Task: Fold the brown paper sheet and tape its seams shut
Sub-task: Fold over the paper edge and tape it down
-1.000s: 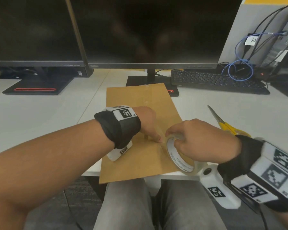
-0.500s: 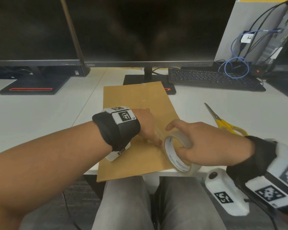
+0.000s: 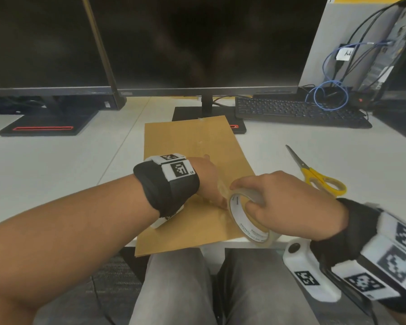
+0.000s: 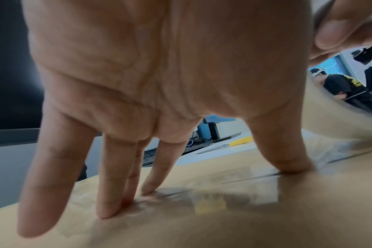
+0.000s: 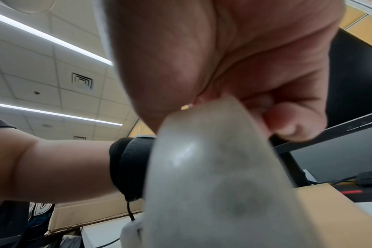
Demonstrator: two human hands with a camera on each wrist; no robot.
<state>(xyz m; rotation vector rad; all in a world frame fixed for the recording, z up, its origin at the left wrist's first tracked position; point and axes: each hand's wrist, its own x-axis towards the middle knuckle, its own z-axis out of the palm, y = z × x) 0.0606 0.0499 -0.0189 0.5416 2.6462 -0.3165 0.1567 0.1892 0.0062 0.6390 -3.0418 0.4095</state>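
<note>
The folded brown paper sheet (image 3: 192,146) lies lengthwise on the white desk, its near end over the desk edge. My left hand (image 3: 209,181) presses straight fingers (image 4: 115,189) and thumb down on a clear tape strip along the paper's seam (image 4: 240,181). My right hand (image 3: 284,202) grips a roll of clear tape (image 3: 246,219) just right of the left hand, fingers curled through its core. The roll (image 5: 219,184) fills the right wrist view. Tape runs from the roll to the paper (image 4: 329,147).
Yellow-handled scissors (image 3: 314,174) lie on the desk right of the paper. A monitor stand (image 3: 209,113) sits at the paper's far end, a keyboard (image 3: 298,111) and cables behind right. A second monitor base (image 3: 42,125) is at left.
My right hand has drawn the tape roll nearer to me and lower along the seam, laying out more tape. The left hand stays pressing on the paper.
</note>
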